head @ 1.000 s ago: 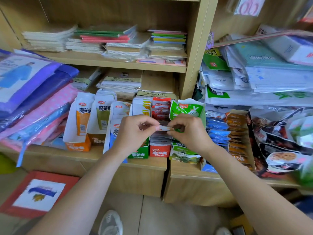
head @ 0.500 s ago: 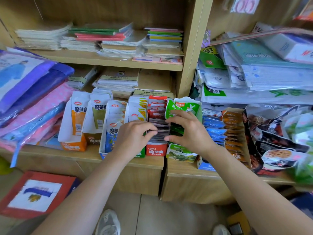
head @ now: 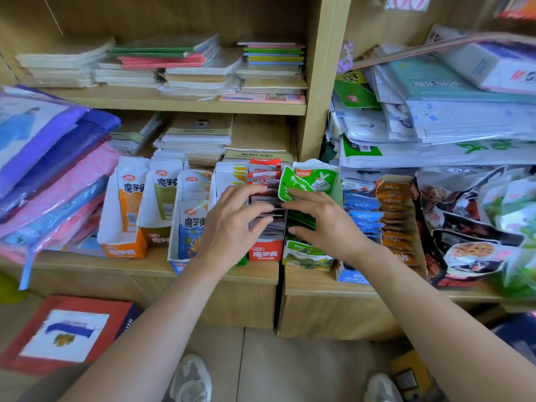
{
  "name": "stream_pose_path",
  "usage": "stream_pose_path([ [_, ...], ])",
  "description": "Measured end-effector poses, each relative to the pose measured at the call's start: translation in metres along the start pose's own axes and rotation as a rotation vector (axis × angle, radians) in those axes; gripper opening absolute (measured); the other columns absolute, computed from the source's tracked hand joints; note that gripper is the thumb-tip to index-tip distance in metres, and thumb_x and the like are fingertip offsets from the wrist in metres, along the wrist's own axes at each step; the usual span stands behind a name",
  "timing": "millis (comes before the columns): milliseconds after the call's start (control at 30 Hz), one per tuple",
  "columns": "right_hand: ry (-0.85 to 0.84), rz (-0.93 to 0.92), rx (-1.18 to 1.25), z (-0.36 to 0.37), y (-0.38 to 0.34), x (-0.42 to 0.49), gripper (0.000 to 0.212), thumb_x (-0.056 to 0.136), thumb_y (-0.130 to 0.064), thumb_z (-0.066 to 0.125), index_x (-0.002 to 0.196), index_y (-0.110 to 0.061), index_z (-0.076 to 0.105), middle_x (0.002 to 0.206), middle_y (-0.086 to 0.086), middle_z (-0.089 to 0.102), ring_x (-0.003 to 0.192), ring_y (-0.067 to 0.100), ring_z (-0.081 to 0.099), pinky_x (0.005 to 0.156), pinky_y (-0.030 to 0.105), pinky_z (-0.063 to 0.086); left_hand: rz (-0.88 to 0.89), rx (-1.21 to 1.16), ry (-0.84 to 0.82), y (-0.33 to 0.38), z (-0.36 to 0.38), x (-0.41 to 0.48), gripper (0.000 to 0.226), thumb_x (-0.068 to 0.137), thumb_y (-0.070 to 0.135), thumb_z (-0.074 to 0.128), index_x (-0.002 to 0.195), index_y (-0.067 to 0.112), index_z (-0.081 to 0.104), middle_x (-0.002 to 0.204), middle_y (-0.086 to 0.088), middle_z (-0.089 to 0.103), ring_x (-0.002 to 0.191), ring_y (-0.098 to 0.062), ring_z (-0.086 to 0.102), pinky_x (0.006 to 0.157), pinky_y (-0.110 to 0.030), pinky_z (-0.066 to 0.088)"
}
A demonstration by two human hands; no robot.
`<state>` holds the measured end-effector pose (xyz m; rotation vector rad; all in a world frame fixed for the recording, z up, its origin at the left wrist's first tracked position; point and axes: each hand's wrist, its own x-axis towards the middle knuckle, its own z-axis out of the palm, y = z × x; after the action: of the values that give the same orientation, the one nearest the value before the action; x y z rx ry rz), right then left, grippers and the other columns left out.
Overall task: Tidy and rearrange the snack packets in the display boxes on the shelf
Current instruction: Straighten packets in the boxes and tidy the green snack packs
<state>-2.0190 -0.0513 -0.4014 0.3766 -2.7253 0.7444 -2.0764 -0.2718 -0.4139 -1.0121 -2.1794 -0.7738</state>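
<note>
Several snack display boxes stand in a row on the wooden shelf (head: 145,265): an orange box (head: 124,250), a blue box (head: 185,227), a red box (head: 265,252) and a green box (head: 307,256) with a raised green flap (head: 311,178). Dark packets (head: 266,219) stand in a row inside the red box. My left hand (head: 232,221) lies over these packets from the left, fingers spread and touching their top edges. My right hand (head: 322,224) reaches in from the right, fingertips on the same packets, palm over the green box.
A box of blue and orange packets (head: 365,219) and large snack bags (head: 470,227) sit to the right. Folded plastic packs (head: 49,158) pile up at the left. Notebooks (head: 203,65) fill the upper shelf. A red box (head: 63,332) lies on the floor.
Both hands pinched one small packet above the red box; they have lowered it into the row, and the fingers now spread flat over the packets.
</note>
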Motion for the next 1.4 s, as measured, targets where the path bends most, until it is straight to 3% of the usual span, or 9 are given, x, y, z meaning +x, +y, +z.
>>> stream_pose_path([
  [100, 0.003, -0.003, 0.017, 0.001, 0.001, -0.001, 0.054, 0.084, -0.025, 0.078, 0.135, -0.024, 0.06, 0.151, -0.002, 0.047, 0.135, 0.019, 0.042, 0.113, 0.039, 0.037, 0.067, 0.021, -0.043, -0.003, 0.007, 0.004, 0.006, 0.086, 0.015, 0.079, 0.091, 0.015, 0.081, 0.119, -0.001, 0.072, 0.113, -0.021, 0.063, 0.094, -0.036, 0.053],
  [333, 0.023, 0.03, 0.014, -0.002, 0.007, -0.008, 0.054, 0.086, -0.024, 0.075, 0.138, -0.026, 0.058, 0.149, -0.004, 0.049, 0.137, 0.016, 0.042, 0.119, 0.04, 0.03, -0.019, 0.072, -0.012, -0.005, 0.018, 0.004, 0.014, 0.077, 0.005, 0.083, 0.086, 0.015, 0.079, 0.082, 0.002, 0.076, 0.074, -0.018, 0.07, 0.063, -0.031, 0.058],
  [500, -0.036, 0.077, 0.024, -0.002, 0.005, -0.013, 0.059, 0.088, -0.028, 0.073, 0.143, -0.029, 0.051, 0.151, -0.005, 0.046, 0.139, 0.015, 0.041, 0.115, 0.035, 0.036, -0.249, 0.178, -0.129, 0.003, 0.018, 0.008, 0.01, 0.083, 0.024, 0.081, 0.088, 0.03, 0.075, 0.08, 0.011, 0.075, 0.063, -0.014, 0.066, 0.052, -0.022, 0.04],
  [633, -0.037, 0.085, 0.014, -0.009, 0.003, -0.02, 0.055, 0.089, -0.031, 0.071, 0.141, -0.025, 0.054, 0.149, -0.003, 0.049, 0.136, 0.016, 0.044, 0.112, 0.028, 0.035, -0.273, 0.175, -0.113, 0.012, 0.014, 0.011, 0.013, 0.082, 0.04, 0.08, 0.082, 0.031, 0.07, 0.07, 0.014, 0.07, 0.06, -0.01, 0.063, 0.048, -0.019, 0.03],
  [900, 0.103, 0.105, 0.026, -0.052, 0.011, -0.058, 0.034, 0.091, -0.031, 0.07, 0.122, -0.017, 0.07, 0.118, -0.001, 0.071, 0.11, 0.015, 0.064, 0.095, 0.037, 0.052, -0.239, 0.02, -0.038, 0.072, -0.007, 0.015, 0.019, 0.081, 0.035, 0.082, 0.097, 0.03, 0.075, 0.093, 0.015, 0.074, 0.089, -0.011, 0.068, 0.069, -0.03, 0.053],
  [1067, 0.276, 0.169, -0.02, -0.091, 0.017, -0.102, 0.011, 0.087, -0.022, 0.072, 0.096, -0.018, 0.077, 0.085, -0.005, 0.075, 0.075, 0.009, 0.068, 0.072, 0.035, 0.057, -0.168, -0.2, -0.113, 0.121, 0.009, 0.012, 0.007, 0.084, 0.033, 0.077, 0.09, 0.031, 0.077, 0.083, 0.022, 0.072, 0.081, 0.002, 0.068, 0.069, -0.032, 0.059],
  [1200, 0.545, 0.28, -0.194, -0.125, 0.031, -0.15, 0.01, 0.085, -0.015, 0.074, 0.094, -0.017, 0.078, 0.088, -0.005, 0.074, 0.083, 0.012, 0.064, 0.08, 0.027, 0.051, -0.022, -0.24, -0.178, 0.161, 0.029, 0.023, 0.007, 0.084, 0.03, 0.076, 0.091, 0.03, 0.078, 0.084, 0.022, 0.073, 0.081, 0.001, 0.067, 0.064, -0.031, 0.058],
  [1300, 0.755, 0.47, -0.349, -0.151, 0.057, -0.181, 0.021, 0.081, -0.014, 0.075, 0.101, -0.015, 0.075, 0.098, 0.001, 0.072, 0.092, 0.021, 0.057, 0.084, 0.031, 0.043, 0.022, -0.272, -0.239, 0.185, 0.053, 0.033, 0.014, 0.084, 0.032, 0.076, 0.098, 0.029, 0.077, 0.093, 0.018, 0.074, 0.09, -0.003, 0.068, 0.073, -0.029, 0.059],
  [1400, 0.696, 0.727, -0.385, -0.168, 0.094, -0.208, 0.046, 0.08, -0.029, 0.075, 0.124, -0.019, 0.066, 0.128, 0.006, 0.063, 0.115, 0.036, 0.052, 0.095, 0.043, 0.041, 0.048, -0.298, -0.292, 0.208, 0.079, 0.048, 0.027, 0.085, 0.033, 0.077, 0.112, 0.029, 0.073, 0.113, 0.015, 0.071, 0.109, -0.007, 0.062, 0.092, -0.027, 0.051],
])
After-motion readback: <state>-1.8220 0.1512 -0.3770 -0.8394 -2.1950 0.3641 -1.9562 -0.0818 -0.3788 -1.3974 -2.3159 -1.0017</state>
